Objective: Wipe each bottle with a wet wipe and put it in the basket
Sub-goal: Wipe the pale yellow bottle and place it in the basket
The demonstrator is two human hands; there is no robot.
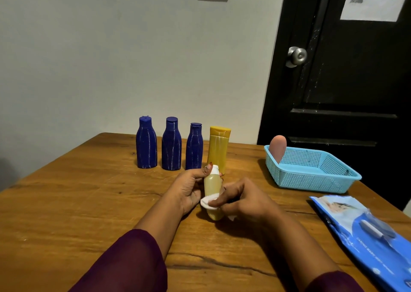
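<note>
**A:** Left hand (189, 189)?
**B:** Curled round the small bottle (212, 183), one fingertip up by the white cap. Held it tilted, cap end away, low over the table (66, 202). Touching the wood or not, hard to tell.

**A:** Right hand (242, 200)?
**B:** Pinched a white wipe (210, 201) between thumb and fingers. Pressed it against the lower half of the small bottle.

**A:** In the basket (311, 176)?
**B:** A pink bottle (277, 149), leaned upright in the far left corner. Basket set at the right of the table, well apart from both hands.

**A:** Not yet wiped?
**B:** Three blue bottles (146, 145) (171, 146) (194, 148) and a yellow bottle (219, 149), lined up upright along the back of the table. Yellow bottle just behind the small bottle.

**A:** Anything else?
**B:** A blue pack (367, 231) of wipes, laid flat at the near right edge, nearer than the basket. A dark door (344, 80) behind.
</note>
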